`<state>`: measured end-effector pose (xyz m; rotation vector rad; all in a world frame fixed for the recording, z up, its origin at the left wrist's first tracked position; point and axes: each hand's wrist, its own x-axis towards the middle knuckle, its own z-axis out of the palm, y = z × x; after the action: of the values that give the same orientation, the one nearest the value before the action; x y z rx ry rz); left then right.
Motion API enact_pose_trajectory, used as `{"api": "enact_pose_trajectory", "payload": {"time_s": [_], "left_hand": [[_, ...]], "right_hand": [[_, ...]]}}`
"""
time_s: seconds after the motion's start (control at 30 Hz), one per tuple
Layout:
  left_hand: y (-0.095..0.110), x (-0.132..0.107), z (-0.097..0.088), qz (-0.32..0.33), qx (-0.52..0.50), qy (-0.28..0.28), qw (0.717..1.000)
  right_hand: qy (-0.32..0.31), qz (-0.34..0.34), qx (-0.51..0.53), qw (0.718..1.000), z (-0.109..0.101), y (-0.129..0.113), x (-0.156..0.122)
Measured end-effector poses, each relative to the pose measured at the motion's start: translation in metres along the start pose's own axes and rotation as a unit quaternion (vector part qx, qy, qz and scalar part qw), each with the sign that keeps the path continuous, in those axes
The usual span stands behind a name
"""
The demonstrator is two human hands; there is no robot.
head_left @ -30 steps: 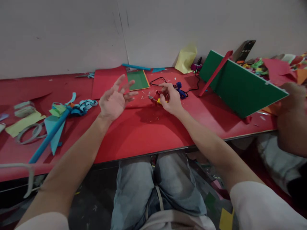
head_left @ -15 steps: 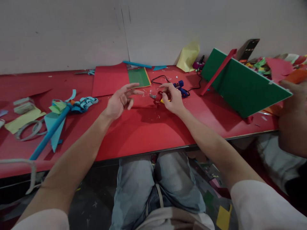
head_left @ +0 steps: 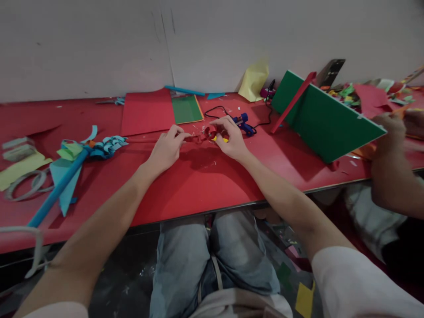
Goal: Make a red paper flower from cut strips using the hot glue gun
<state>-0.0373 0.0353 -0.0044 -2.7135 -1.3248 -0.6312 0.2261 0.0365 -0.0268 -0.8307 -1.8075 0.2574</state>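
My left hand (head_left: 167, 148) pinches the left end of a looped red paper strip (head_left: 198, 138) just above the table. My right hand (head_left: 232, 140) is closed around the strip's curled right end, fingers bent. Beneath those right fingers shows a bit of yellow (head_left: 225, 140), too small to name. A blue glue gun (head_left: 244, 123) with a black cord lies just beyond my right hand. Left of my left hand, a chain of blue paper loops (head_left: 114, 145) is joined to a blue paper tube (head_left: 59, 187).
Red paper (head_left: 147, 111) and a green sheet (head_left: 187, 109) lie near the wall. A green board (head_left: 327, 119) stands tilted at right, beside a co-worker's arm (head_left: 394, 163). Tape rolls (head_left: 26, 185) are at left. A white cable (head_left: 38, 247) hangs at the front left edge.
My left hand has moved right and closed from spread fingers onto the red paper strip. My right hand has stayed nearly in place. The view has shifted slightly.
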Motion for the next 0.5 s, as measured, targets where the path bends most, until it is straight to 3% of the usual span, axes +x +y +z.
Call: {"api": "enact_pose_trajectory", "payload": {"time_s": [0.27,0.5], "left_hand": [[-0.008,0.001,-0.008,-0.033,0.049,-0.029,0.998],[-0.026,0.001,-0.001,-0.052,0.013,0.029,0.998]], "right_hand": [[-0.01,0.012,-0.02,1.0,-0.001,0.004,-0.002],[-0.018,-0.001,-0.06,0.998,-0.001,0.006,0.0]]}}
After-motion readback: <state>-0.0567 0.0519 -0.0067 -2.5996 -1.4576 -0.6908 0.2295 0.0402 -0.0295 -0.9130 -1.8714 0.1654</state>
